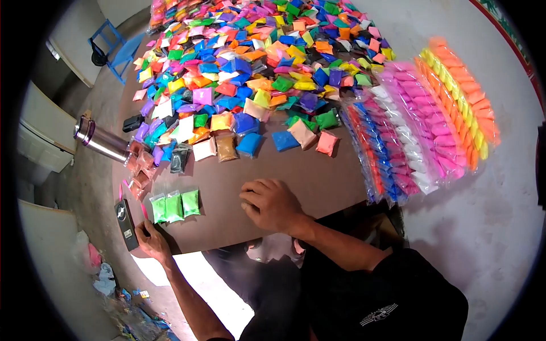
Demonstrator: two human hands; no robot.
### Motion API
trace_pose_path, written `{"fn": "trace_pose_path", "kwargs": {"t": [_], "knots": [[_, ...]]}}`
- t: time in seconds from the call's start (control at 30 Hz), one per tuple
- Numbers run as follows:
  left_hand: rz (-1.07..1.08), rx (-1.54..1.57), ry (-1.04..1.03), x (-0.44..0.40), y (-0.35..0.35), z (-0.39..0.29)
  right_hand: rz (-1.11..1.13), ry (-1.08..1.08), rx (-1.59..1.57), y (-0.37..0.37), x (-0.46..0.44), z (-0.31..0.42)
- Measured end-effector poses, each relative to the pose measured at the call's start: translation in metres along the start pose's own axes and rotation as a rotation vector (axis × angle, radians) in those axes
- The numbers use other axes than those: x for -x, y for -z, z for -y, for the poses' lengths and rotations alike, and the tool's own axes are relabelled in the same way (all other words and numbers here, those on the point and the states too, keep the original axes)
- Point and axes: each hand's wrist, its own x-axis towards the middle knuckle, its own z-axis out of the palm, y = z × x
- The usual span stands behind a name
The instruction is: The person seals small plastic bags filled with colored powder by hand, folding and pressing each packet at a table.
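While left hand (pixel 152 241) rests nearby, packets (pixel 174 207) hold green filling (pixel 190 203), texture unclear.

3 green packets (pixel 174 206) in glossy plastic, shiny metal flask (pixel 103 141), matt tabletop (pixel 327 179).

Heap of colored packets (pixel 250 57) runs out of frame at top | right hand (pixel 271 202), knuckles up, conceals its palm | label (pixel 128 233) on black box (pixel 122 216) too small to read | shirt emblem (pixel 378 314) illegible | floor litter (pixel 136 318) blurs together
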Motion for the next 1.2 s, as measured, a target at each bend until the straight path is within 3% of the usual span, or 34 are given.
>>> {"fn": "trace_pose_path", "kwargs": {"t": [0.6, 0.73, 0.77, 0.83, 1.03, 1.1, 1.2], "knots": [[0.011, 0.013, -0.017, -0.001, -0.002, 0.015, -0.025, -0.030, -0.121, -0.010, -0.028, -0.007], [0.008, 0.022, 0.008, -0.002, -0.004, 0.022, -0.322, 0.099, 0.074, 0.038, -0.096, -0.059], [0.016, 0.026, 0.023, -0.001, -0.003, 0.019, -0.269, 0.024, 0.195, 0.061, -0.116, -0.077], [0.024, 0.065, 0.041, -0.001, -0.002, 0.020, -0.483, 0.067, 0.382, 0.096, -0.153, -0.122], [0.023, 0.022, 0.055, -0.001, 0.000, 0.012, -0.306, -0.357, 0.785, 0.156, -0.194, -0.258], [0.011, 0.007, 0.051, 0.000, 0.000, 0.013, -0.107, -0.539, 0.845, 0.165, -0.197, -0.272], [0.015, 0.002, 0.097, 0.000, 0.001, 0.009, 0.039, -0.642, 0.901, 0.165, -0.194, -0.283]]}}
